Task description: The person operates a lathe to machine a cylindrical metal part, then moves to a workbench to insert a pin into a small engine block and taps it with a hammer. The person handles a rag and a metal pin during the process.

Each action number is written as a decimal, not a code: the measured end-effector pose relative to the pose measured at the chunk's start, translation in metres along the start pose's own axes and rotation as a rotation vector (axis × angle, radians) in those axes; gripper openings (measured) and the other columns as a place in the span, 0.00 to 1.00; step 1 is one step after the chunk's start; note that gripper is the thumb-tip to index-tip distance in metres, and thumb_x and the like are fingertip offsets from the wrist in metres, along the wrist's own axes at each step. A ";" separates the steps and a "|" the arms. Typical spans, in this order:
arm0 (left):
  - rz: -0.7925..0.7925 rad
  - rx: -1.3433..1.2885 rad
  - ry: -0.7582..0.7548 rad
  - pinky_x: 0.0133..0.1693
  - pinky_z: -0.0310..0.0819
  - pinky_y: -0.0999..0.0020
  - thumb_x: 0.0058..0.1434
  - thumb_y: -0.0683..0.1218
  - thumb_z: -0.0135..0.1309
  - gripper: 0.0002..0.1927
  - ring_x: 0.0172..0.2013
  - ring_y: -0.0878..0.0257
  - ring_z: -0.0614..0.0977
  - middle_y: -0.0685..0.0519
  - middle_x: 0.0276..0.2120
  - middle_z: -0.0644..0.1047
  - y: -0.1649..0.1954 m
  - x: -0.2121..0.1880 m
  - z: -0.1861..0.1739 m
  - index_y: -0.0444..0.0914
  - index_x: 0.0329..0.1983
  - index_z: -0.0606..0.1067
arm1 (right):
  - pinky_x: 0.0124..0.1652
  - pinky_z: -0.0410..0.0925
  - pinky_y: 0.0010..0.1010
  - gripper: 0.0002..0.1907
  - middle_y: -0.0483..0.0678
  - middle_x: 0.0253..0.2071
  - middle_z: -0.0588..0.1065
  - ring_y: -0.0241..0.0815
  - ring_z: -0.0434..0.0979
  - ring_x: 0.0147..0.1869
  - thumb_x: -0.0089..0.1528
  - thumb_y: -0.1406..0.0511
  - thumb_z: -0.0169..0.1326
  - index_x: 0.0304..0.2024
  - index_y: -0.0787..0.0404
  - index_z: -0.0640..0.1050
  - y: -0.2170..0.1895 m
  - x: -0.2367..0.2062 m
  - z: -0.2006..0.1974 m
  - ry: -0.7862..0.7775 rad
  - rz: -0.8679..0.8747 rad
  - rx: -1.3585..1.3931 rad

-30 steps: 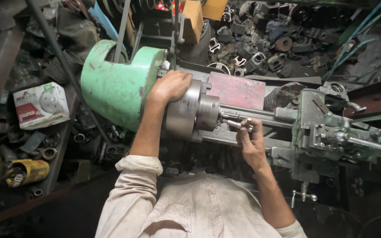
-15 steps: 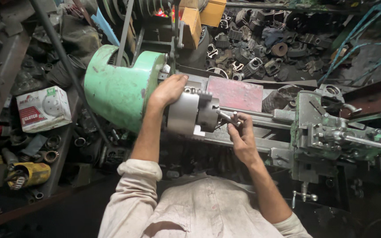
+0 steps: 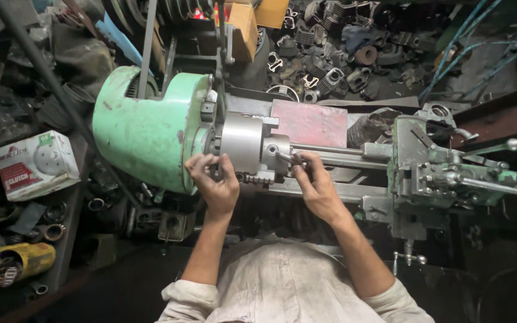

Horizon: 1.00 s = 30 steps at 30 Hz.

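At the lathe, left hand (image 3: 215,182) is gripping the chuck (image 3: 242,145), right hand (image 3: 313,182) is pinching the rod (image 3: 330,149); a loose rod may be slipping crooked.

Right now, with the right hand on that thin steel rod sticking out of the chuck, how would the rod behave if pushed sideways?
The steel rod looks stiff but slender, so its free length may flex slightly. It seems seated in the chuck, so it probably won't roll. Its surface looks smooth, so the right hand could slip; the left hand is at the chuck's rear.

Cluttered floor (image 3: 121,287) bears metal parts (image 3: 342,54), box (image 3: 36,164).
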<state>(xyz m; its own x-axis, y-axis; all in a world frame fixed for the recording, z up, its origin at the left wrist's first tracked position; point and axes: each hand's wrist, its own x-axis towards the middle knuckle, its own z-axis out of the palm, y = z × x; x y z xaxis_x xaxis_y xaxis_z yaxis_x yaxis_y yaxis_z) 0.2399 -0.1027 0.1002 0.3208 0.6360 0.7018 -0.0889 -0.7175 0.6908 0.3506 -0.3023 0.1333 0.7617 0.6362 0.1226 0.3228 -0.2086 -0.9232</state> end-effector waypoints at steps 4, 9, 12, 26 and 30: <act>0.041 -0.022 0.025 0.48 0.69 0.62 0.71 0.34 0.54 0.17 0.49 0.57 0.72 0.48 0.48 0.68 -0.004 -0.011 0.001 0.39 0.56 0.62 | 0.44 0.70 0.34 0.16 0.52 0.42 0.78 0.46 0.77 0.45 0.64 0.69 0.55 0.55 0.59 0.75 -0.042 0.016 0.000 0.027 -0.213 -0.418; 0.096 0.395 0.000 0.54 0.62 0.53 0.65 0.43 0.53 0.12 0.49 0.48 0.70 0.44 0.48 0.69 0.045 0.000 0.008 0.40 0.52 0.71 | 0.45 0.67 0.43 0.18 0.49 0.43 0.80 0.52 0.75 0.45 0.59 0.66 0.61 0.52 0.56 0.77 -0.087 0.039 -0.003 -0.188 -0.335 -0.701; 0.292 0.157 -0.185 0.55 0.63 0.56 0.66 0.48 0.57 0.12 0.47 0.52 0.75 0.49 0.44 0.74 0.062 0.032 0.012 0.41 0.50 0.74 | 0.51 0.66 0.43 0.20 0.48 0.47 0.78 0.52 0.73 0.49 0.59 0.66 0.61 0.54 0.57 0.76 -0.095 0.048 -0.012 -0.244 -0.389 -0.683; 0.330 0.223 -0.388 0.50 0.63 0.61 0.60 0.53 0.70 0.12 0.38 0.61 0.75 0.60 0.28 0.76 0.043 0.056 0.023 0.43 0.38 0.82 | 0.57 0.71 0.42 0.11 0.53 0.52 0.75 0.47 0.76 0.54 0.71 0.64 0.39 0.51 0.60 0.70 0.019 0.069 -0.036 0.782 -0.020 0.868; 0.315 0.230 -0.369 0.51 0.62 0.60 0.56 0.52 0.68 0.12 0.41 0.59 0.74 0.59 0.29 0.77 0.043 0.060 0.013 0.43 0.39 0.83 | 0.48 0.72 0.45 0.09 0.52 0.43 0.73 0.48 0.76 0.46 0.70 0.65 0.41 0.51 0.60 0.68 0.014 0.130 0.004 0.735 -0.111 0.963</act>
<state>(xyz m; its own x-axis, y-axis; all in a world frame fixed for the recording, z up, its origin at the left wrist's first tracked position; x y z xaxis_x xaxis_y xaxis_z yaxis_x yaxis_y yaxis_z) 0.2680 -0.0988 0.1696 0.6259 0.2674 0.7327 -0.0389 -0.9275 0.3717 0.4519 -0.2199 0.1351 0.9940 -0.0223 0.1071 0.0954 0.6562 -0.7486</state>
